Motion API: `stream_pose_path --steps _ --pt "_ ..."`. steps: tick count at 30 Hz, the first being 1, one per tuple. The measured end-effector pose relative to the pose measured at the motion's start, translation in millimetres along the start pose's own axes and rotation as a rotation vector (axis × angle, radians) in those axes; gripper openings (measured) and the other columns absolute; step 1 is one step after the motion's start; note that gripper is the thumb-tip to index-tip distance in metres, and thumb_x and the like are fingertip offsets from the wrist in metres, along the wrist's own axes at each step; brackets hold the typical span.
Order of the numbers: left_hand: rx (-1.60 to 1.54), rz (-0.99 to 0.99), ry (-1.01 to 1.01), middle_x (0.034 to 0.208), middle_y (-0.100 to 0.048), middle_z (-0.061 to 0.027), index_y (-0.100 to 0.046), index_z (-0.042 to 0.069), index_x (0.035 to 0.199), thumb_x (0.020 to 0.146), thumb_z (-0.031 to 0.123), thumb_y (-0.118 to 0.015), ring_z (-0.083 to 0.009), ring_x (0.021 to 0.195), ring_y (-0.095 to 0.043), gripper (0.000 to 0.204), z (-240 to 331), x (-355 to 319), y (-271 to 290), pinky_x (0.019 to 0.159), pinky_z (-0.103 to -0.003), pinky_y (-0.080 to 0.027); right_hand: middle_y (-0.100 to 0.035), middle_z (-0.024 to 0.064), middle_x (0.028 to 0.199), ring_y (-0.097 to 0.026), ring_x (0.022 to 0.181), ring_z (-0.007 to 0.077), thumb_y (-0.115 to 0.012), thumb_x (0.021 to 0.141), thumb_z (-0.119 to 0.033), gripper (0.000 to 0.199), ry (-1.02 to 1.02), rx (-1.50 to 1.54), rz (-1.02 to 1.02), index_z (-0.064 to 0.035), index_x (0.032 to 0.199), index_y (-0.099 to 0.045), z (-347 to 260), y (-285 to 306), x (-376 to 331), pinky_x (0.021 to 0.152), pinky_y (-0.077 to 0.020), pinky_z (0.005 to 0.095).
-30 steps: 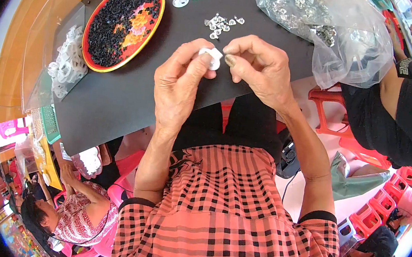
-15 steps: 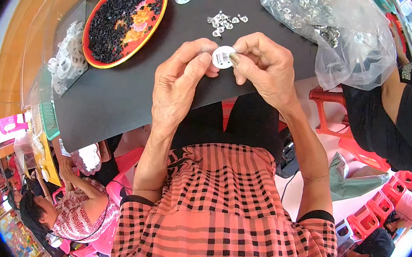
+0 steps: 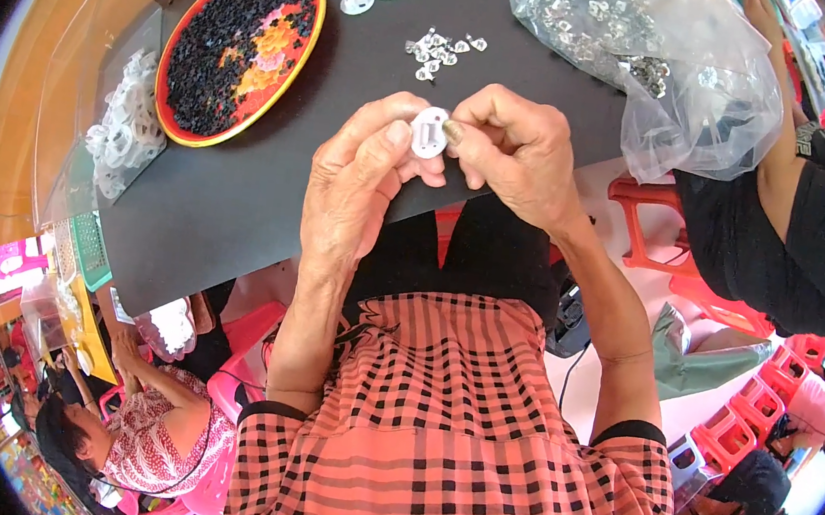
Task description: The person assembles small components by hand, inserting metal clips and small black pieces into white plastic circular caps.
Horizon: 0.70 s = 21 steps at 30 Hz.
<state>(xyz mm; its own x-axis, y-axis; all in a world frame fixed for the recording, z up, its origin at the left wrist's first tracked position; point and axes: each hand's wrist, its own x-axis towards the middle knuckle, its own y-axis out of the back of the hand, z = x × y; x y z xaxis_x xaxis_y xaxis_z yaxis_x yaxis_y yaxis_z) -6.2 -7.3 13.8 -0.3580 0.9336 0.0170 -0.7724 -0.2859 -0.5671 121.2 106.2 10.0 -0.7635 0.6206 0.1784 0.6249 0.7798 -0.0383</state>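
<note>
- left hand (image 3: 354, 166), right hand (image 3: 518, 158) both pinch white disc (image 3: 429, 135) over surface (image 3: 227, 208); likely steadying it;
- slotted face up, apparently for viewing;
- small shiny parts (image 3: 438, 54) beyond, presumably for reach

The disc (image 3: 429, 134) is white, the shirt (image 3: 455, 423) coral with black checks.

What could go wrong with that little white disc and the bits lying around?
The white disc might slip: the fingers of the left hand seem to hold it near its edge. The loose shiny pieces on the table, just beyond the disc, could be knocked and scattered. The shallow tray might spill its black bits if bumped.
</note>
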Motion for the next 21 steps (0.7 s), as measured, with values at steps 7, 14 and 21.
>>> stream_pose_path --steps 7,14,21 --pt "0.011 0.090 -0.030 0.098 -0.061 -0.0120 -0.055 -0.005 0.113 0.092 0.010 -0.054 -0.0185 0.081 -0.061 0.026 -6 -2 1 0.072 -0.034 -0.053 -0.059 -0.0016 0.066 -0.052 0.054 0.0023 -0.061 0.087 -0.008 0.010 -0.020 -0.069 -0.013 -0.0006 0.081 -0.059 -4 0 0 0.046 -0.0409 0.0192" --pt "-0.016 0.085 -0.016 0.102 -0.061 -0.0167 -0.053 -0.002 0.115 0.093 0.020 -0.054 -0.0200 0.083 -0.061 0.032 -10 -2 9 0.074 -0.034 -0.051 -0.064 0.0102 0.077 -0.062 0.064 0.0153 -0.061 0.077 -0.004 0.016 0.236 -0.668 0.259 -0.0027 0.092 -0.063 0 32 39 0.057 -0.0485 0.0281" --pt "-0.128 0.066 0.013 0.099 -0.061 -0.0138 -0.051 -0.006 0.117 0.097 0.018 -0.046 -0.0194 0.082 -0.062 0.032 -8 2 14 0.075 -0.036 -0.053 -0.060 0.0103 0.076 -0.058 0.062 0.0235 -0.063 0.076 -0.007 0.012 0.407 -1.051 0.029 -0.0034 0.088 -0.063 13 47 63 0.059 -0.0459 0.0332"
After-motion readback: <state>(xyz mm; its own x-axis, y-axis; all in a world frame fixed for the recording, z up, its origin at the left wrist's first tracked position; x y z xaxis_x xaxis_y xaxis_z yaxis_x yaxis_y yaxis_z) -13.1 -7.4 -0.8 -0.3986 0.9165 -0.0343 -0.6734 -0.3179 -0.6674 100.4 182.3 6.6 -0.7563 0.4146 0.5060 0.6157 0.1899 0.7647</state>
